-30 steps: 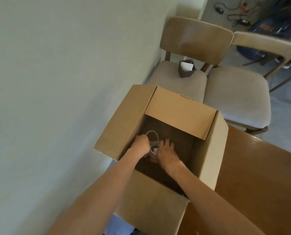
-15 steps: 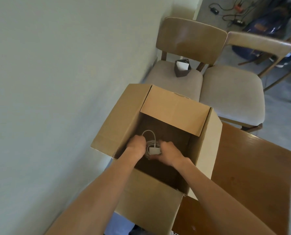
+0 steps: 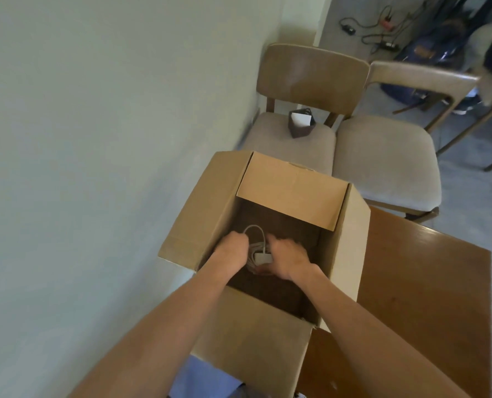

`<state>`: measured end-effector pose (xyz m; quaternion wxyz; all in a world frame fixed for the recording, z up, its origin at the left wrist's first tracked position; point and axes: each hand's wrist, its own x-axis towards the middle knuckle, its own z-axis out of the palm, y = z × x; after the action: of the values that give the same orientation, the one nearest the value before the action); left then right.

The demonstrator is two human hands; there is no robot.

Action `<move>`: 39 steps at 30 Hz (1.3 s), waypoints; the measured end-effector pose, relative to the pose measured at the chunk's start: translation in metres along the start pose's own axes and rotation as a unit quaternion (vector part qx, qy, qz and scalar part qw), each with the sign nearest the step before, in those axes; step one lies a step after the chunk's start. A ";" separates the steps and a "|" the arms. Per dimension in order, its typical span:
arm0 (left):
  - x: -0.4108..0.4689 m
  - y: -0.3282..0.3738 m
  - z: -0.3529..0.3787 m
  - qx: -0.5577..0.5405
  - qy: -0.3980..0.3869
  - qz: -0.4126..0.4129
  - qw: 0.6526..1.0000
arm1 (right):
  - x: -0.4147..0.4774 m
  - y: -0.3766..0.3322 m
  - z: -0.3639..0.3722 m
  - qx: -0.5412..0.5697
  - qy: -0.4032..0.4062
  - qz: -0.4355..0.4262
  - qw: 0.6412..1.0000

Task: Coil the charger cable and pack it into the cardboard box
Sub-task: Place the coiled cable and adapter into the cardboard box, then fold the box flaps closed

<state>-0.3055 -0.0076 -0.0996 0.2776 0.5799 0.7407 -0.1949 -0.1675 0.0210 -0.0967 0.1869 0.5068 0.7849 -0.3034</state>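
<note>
An open cardboard box (image 3: 345, 239) stands at the table's left edge, its four flaps spread. Both my hands reach down into it. The white charger cable (image 3: 257, 251) lies coiled low inside the box, with its small white brick between my hands and one loop sticking up toward the far side. My left hand (image 3: 233, 247) is closed around the left side of the coil. My right hand (image 3: 286, 259) cups the right side of the coil and brick, fingers curled over it. Most of the coil is hidden by my hands.
The wooden table (image 3: 422, 282) extends to the right of the box. A pale wall (image 3: 95, 139) is close on the left. Two cushioned wooden chairs (image 3: 382, 156) stand beyond the box; a small dark bag (image 3: 300, 123) sits on the left chair. Cables and bags lie on the floor at the back.
My hands have stayed in the box and shifted slightly around the coil. The cable loop and white brick show more clearly between them now. The camera has tilted a little.
</note>
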 end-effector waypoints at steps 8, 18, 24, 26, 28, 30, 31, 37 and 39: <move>-0.047 -0.009 -0.028 -0.071 0.078 0.012 0.994 | -0.031 -0.023 -0.023 -0.005 0.032 -0.066 0.997; -0.129 -0.020 -0.030 -0.113 0.192 -0.011 0.975 | -0.089 -0.053 -0.043 0.076 0.052 -0.190 0.977; -0.175 -0.032 -0.012 -0.167 0.133 -0.158 0.964 | -0.124 -0.069 -0.044 0.098 0.045 -0.235 0.966; -0.186 -0.039 -0.005 -0.216 0.092 -0.176 0.956 | -0.132 -0.071 -0.045 0.096 0.040 -0.240 0.965; -0.198 -0.044 -0.006 -0.229 0.085 -0.183 0.952 | -0.140 -0.070 -0.049 0.101 0.033 -0.242 0.964; -0.204 -0.046 -0.019 -0.208 0.102 -0.193 0.953 | -0.144 -0.068 -0.055 0.112 0.028 -0.244 0.963; -0.207 -0.044 -0.030 -0.195 0.108 -0.194 0.955 | -0.147 -0.066 -0.058 0.117 0.028 -0.246 0.962; -0.199 -0.018 -0.087 -0.209 0.143 -0.139 0.957 | -0.166 -0.053 -0.083 0.150 0.035 -0.251 0.956; -0.186 -0.008 -0.091 -0.243 0.173 -0.132 0.945 | -0.165 -0.045 -0.089 0.128 0.051 -0.243 0.960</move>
<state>-0.2981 -0.0943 0.0888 0.2494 0.4169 0.8720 0.0602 -0.1388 -0.0465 0.0816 0.0006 0.3350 0.8475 -0.4117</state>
